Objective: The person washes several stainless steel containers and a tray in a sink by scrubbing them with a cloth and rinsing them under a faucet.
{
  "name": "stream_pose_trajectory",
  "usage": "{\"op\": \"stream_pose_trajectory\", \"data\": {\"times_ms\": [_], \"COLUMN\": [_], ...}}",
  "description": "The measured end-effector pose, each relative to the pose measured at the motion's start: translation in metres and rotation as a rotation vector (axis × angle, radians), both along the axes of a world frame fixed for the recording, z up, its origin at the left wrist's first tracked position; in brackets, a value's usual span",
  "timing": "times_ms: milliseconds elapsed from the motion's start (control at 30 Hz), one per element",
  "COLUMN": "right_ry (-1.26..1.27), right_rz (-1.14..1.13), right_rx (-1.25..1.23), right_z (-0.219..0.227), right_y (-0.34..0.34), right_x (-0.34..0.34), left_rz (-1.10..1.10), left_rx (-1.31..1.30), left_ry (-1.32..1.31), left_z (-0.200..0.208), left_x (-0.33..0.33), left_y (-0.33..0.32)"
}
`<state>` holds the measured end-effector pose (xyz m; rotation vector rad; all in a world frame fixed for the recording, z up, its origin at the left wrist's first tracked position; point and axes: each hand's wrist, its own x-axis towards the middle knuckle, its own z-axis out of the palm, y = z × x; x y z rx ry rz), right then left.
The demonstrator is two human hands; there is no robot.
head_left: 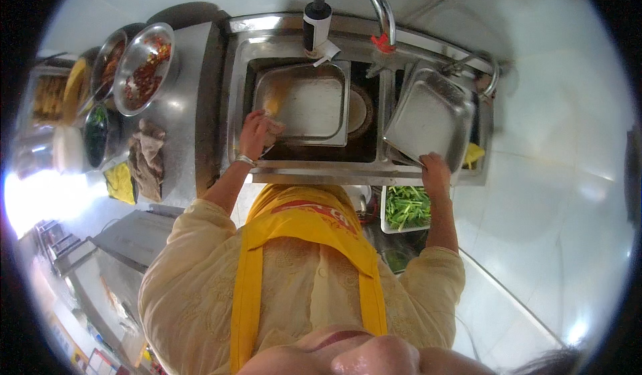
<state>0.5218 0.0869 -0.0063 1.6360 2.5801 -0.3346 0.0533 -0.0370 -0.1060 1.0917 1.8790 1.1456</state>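
Note:
My left hand (254,134) is closed round a crumpled pinkish cloth-like thing (274,132) at the near left corner of a rectangular metal pan (313,107). That pan sits in the left basin of the steel sink (301,172), with a brownish smear near its far left side. My right hand (436,173) grips the near rim of a second metal pan (431,107), which is tilted over the right basin. Part of the right hand's grip is hidden. A curved tap (384,14) with a red piece at its mouth stands behind the basins.
Bowls with chopped red chilli (144,77) stand on the steel counter at left, near crumpled grey-brown cloths (147,158) and a yellow cloth (120,182). A black and white fitting (317,31) hangs above the left basin. Green vegetables (408,208) lie in a white tray below the sink.

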Motion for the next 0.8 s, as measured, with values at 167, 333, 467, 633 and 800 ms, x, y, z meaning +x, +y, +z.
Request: {"op": "stream_pose_trajectory", "data": {"times_ms": [167, 333, 467, 633, 800], "right_ry": [0.193, 0.656, 0.584, 0.423, 0.560], "right_rz": [-0.004, -0.181, -0.305, -0.414, -0.533], "right_rx": [0.107, -0.269, -0.468, -0.817, -0.915], "right_z": [0.003, -0.037, -0.090, -0.127, -0.129], "right_y": [-0.004, -0.003, 0.020, 0.039, 0.019], "right_x": [-0.031, -0.139, -0.213, -0.219, -0.212], "left_rz": [0.128, 0.054, -0.171, -0.147, 0.370], "left_rx": [-0.038, -0.141, -0.245, -0.477, -0.284], "left_ry": [-0.045, 0.400, 0.821, 0.329, 0.264], "left_z": [-0.028, -0.045, -0.138, -0.111, -0.127], "left_x": [-0.004, -0.008, -0.019, 0.003, -0.022], "left_y": [0.010, 0.050, 0.060, 0.079, 0.108]}}
